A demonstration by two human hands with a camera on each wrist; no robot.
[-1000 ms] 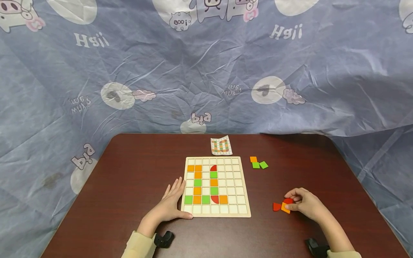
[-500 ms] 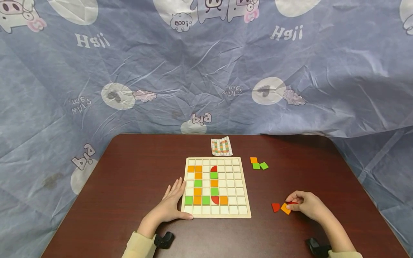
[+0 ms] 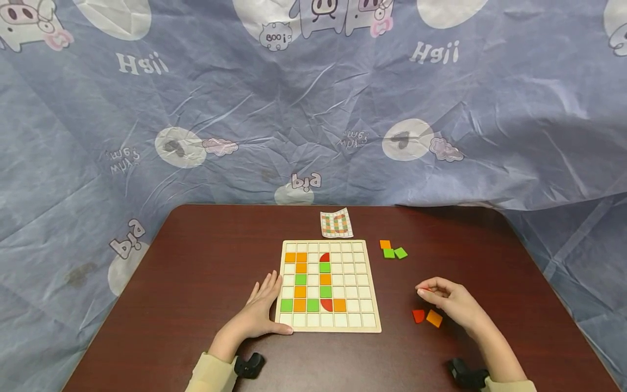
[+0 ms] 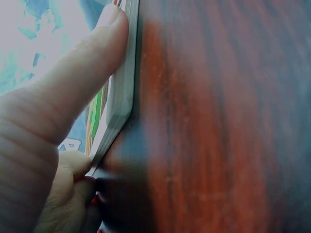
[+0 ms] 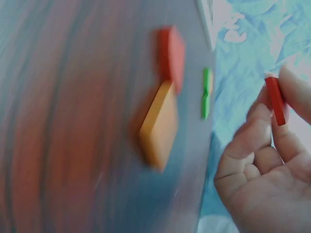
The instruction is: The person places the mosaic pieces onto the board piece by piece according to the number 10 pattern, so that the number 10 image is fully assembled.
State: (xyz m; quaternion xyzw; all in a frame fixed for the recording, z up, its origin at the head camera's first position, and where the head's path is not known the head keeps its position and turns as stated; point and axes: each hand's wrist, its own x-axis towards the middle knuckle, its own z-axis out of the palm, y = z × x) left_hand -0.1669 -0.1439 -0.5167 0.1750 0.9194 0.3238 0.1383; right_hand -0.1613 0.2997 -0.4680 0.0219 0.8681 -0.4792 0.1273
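Note:
My right hand (image 3: 453,302) pinches a red quarter-circle tile (image 5: 275,101) between thumb and fingertips, held up off the table. In the head view most of that tile is hidden by the fingers. Just below the hand lie another red tile (image 3: 418,316) with a curved side and an orange square tile (image 3: 434,318). My left hand (image 3: 257,307) rests with straight fingers along the left edge of a pale grid board (image 3: 343,321), its thumb on the near left corner. Green, orange and red tiles sit in several of the board's cells.
Behind the board lies a small printed pattern sheet (image 3: 336,223). Right of the board's far corner are an orange square (image 3: 385,244) and two green squares (image 3: 394,253). A printed cloth (image 3: 313,109) hangs behind the dark brown table (image 3: 210,261).
My right hand has lifted the red quarter-circle tile away from the orange square and moved it left and farther back. The left hand and board stay in place.

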